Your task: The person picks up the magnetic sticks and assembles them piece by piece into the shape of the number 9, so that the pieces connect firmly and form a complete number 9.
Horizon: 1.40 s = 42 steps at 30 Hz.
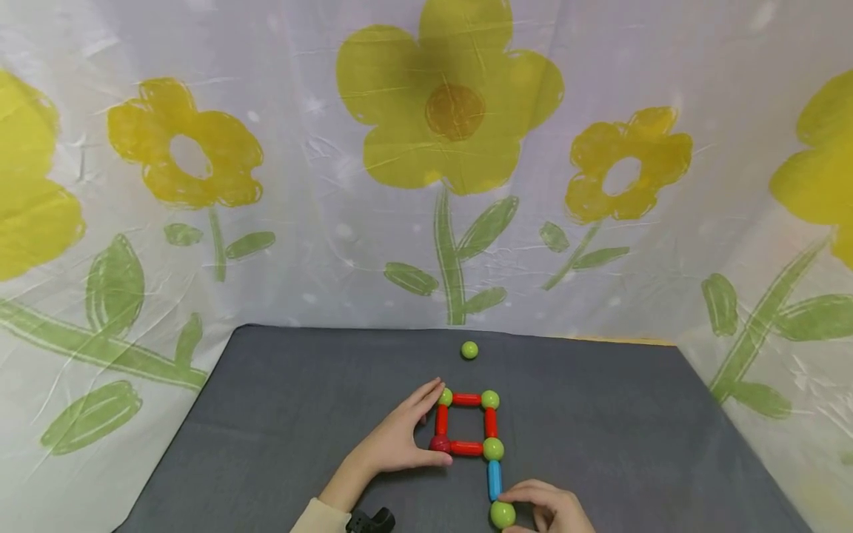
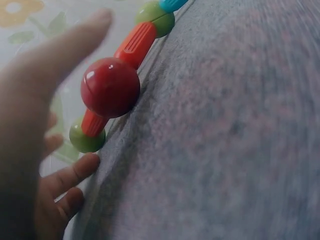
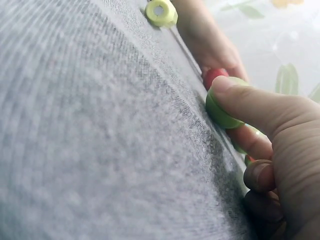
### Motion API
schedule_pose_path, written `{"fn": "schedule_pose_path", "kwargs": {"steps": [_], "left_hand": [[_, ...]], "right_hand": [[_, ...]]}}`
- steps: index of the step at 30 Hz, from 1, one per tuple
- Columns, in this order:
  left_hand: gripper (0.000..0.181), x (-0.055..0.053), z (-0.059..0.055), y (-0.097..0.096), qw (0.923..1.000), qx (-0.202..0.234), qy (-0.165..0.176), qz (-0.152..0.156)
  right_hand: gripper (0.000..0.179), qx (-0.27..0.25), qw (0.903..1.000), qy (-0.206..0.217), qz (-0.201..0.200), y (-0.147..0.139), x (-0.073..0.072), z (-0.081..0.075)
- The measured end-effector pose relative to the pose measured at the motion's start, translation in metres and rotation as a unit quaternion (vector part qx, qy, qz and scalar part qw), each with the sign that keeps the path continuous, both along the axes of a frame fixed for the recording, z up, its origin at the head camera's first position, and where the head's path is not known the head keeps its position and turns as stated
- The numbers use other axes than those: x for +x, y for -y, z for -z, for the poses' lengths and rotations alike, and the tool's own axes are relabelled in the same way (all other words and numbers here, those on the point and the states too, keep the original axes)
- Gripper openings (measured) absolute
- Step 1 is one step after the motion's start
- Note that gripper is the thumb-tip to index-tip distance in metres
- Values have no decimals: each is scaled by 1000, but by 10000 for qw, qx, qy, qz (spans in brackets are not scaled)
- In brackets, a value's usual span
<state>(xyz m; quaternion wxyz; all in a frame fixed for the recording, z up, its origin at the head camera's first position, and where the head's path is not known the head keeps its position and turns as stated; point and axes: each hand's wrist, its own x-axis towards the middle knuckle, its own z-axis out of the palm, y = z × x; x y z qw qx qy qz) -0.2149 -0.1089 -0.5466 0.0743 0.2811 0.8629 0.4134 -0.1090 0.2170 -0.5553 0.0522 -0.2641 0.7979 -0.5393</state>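
Observation:
A square of red rods point(image 1: 469, 448) lies on the dark cloth, with green balls point(image 1: 490, 400) at three corners and a red ball point(image 1: 440, 443) at the near left one. From its near right corner a blue rod point(image 1: 494, 481) runs toward the person, ending in another green ball point(image 1: 503, 514). My right hand point(image 1: 556, 509) pinches that end ball between thumb and fingers, as the right wrist view also shows. Along the square's left side rests my left hand point(image 1: 396, 440), fingers extended to the far left green ball point(image 2: 87, 136) and thumb stretched out near the red ball.
A loose green ball point(image 1: 469, 350) sits near the far edge of the cloth-covered table point(image 1: 320, 385). Behind rises a curtain point(image 1: 300, 244) printed with yellow flowers. A yellow-green piece point(image 3: 161, 13) with a round recess lies on the cloth in the right wrist view.

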Motion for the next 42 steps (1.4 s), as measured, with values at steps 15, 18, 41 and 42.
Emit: {"fn": "schedule_pose_path", "kwargs": {"steps": [15, 18, 41, 42], "left_hand": [[59, -17, -47, -56, 9810, 66, -357, 1908], [49, -20, -51, -72, 9666, -281, -105, 2546], [39, -18, -57, -112, 9092, -1953, 929, 3558], [39, -18, -56, -112, 9084, -1997, 918, 3556]], "right_hand": [[30, -455, 9978, -429, -196, 0, -2, 13], [35, -588, 9952, -694, -371, -1, -4, 18], [41, -624, 9931, -817, -565, -5, -9, 18], [40, -607, 9934, -823, -514, -4, -8, 17]]}}
